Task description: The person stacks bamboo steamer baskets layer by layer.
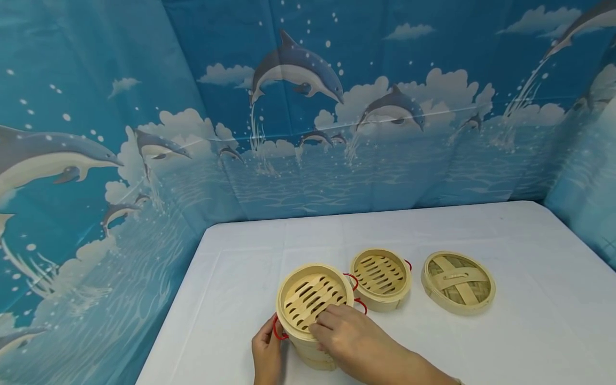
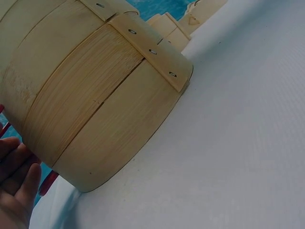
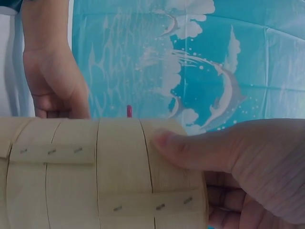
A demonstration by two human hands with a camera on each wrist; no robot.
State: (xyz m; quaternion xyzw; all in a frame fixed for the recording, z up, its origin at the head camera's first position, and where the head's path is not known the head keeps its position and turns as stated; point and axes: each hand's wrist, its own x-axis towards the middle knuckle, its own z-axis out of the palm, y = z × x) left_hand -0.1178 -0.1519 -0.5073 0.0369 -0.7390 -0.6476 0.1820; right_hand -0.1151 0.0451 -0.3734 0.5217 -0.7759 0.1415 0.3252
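Observation:
A stack of round bamboo steamer baskets [image 1: 313, 347] with red handles stands near the table's front edge. My right hand [image 1: 353, 339] pinches the rim of the top steamer basket [image 1: 315, 299] at its near right side. In the right wrist view the thumb [image 3: 195, 150] lies on the outer wall, while the fingers bend over the rim. My left hand [image 1: 267, 350] touches the stack's left side by a red handle [image 1: 279, 329]. Seen from the left wrist, its fingers [image 2: 16, 160] are relaxed against the wall and the fingertips are partly hidden.
A single steamer basket [image 1: 380, 278] with slats sits just behind and right of the stack. Farther right lies a woven bamboo lid [image 1: 459, 282] with a crossed strap. White cloth covers the table [image 1: 231, 262]; a dolphin-print curtain [image 1: 308, 176] hangs behind it.

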